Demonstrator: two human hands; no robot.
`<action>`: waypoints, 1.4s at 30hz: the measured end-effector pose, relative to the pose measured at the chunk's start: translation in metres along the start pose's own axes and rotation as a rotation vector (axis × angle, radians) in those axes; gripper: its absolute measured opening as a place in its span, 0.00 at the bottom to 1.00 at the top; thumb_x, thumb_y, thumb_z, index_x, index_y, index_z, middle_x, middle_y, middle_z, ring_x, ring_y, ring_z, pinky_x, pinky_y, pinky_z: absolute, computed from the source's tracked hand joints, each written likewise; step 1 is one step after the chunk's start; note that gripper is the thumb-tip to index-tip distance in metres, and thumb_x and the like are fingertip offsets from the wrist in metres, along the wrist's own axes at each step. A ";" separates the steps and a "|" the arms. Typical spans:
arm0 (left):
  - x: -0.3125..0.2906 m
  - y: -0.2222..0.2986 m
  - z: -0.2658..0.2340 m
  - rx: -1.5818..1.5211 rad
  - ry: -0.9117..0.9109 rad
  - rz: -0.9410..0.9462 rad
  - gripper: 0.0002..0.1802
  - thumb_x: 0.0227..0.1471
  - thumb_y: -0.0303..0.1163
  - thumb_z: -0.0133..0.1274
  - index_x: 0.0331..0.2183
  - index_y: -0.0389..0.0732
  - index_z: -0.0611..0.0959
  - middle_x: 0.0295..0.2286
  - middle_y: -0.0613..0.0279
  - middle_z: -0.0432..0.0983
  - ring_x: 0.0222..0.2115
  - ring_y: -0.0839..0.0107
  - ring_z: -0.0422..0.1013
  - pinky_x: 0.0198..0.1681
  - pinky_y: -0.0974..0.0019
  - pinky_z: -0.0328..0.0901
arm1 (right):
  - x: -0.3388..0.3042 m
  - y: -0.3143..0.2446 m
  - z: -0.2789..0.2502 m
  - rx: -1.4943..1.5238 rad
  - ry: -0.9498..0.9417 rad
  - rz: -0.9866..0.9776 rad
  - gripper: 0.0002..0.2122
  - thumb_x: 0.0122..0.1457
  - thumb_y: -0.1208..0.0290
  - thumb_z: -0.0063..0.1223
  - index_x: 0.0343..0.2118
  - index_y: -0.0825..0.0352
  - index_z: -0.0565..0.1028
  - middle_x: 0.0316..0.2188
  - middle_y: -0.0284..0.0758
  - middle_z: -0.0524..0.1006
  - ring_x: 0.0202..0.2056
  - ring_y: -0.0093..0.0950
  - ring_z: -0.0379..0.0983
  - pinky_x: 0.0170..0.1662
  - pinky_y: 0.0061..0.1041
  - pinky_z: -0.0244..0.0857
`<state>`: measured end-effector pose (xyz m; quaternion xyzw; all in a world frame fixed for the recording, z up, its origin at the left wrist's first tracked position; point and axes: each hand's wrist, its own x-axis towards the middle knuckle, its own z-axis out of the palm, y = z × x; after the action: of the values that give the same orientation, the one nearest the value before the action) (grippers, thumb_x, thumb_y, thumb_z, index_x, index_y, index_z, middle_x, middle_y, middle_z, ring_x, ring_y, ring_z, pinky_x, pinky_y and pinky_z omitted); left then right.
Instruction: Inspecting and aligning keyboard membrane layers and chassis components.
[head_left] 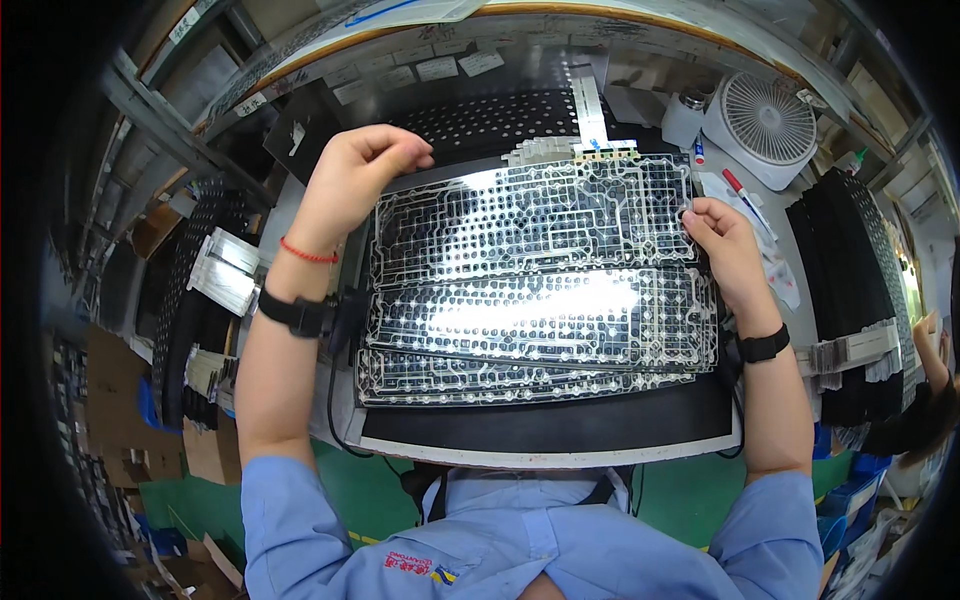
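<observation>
At a black-topped table (pixel 600 428) above green floor (pixel 365 492), the right hand (pixel 732 245) pinches a circuit sheet (pixel 560 222), the left hand (pixel 358 178) curled narrow.

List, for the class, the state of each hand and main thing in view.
Top clear circuit sheet with white traces: overlapping the sheets below
Bare left hand: raised, thumb and fingertips together
Bare right hand: closed on the sheet's right edge
White flat ribbon tail: extended past the sheet's far edge
White plastic fan with round grille: cannot tell whether running
Thin red bracelet: worn on wrist
</observation>
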<state>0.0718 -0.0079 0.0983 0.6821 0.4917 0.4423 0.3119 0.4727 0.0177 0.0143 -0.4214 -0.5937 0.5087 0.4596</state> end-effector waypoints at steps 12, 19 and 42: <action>-0.063 0.060 0.061 -0.212 -0.989 0.254 0.09 0.50 0.32 0.57 0.27 0.35 0.82 0.34 0.53 0.79 0.37 0.58 0.74 0.45 0.61 0.66 | -0.003 0.000 -0.001 -0.002 0.025 0.016 0.07 0.61 0.74 0.48 0.39 0.72 0.73 0.29 0.27 0.77 0.30 0.11 0.69 0.35 0.11 0.62; -0.003 -0.055 -0.026 0.056 0.203 -0.271 0.18 0.61 0.40 0.43 0.48 0.41 0.76 0.47 0.63 0.72 0.43 0.75 0.69 0.46 0.72 0.61 | 0.000 -0.004 0.002 0.075 0.009 0.019 0.08 0.61 0.74 0.48 0.40 0.72 0.73 0.30 0.28 0.77 0.31 0.12 0.70 0.36 0.11 0.62; -0.013 -0.099 -0.016 -0.402 -0.240 -0.416 0.10 0.58 0.33 0.49 0.38 0.38 0.76 0.25 0.74 0.74 0.19 0.90 0.64 0.21 0.85 0.59 | -0.025 -0.034 0.025 -1.263 -0.219 -0.408 0.23 0.52 0.54 0.56 0.51 0.53 0.73 0.58 0.40 0.60 0.56 0.45 0.53 0.58 0.45 0.42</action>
<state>0.0164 0.0113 0.0158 0.5391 0.4830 0.3736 0.5801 0.4524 -0.0166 0.0433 -0.4348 -0.8881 0.0064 0.1489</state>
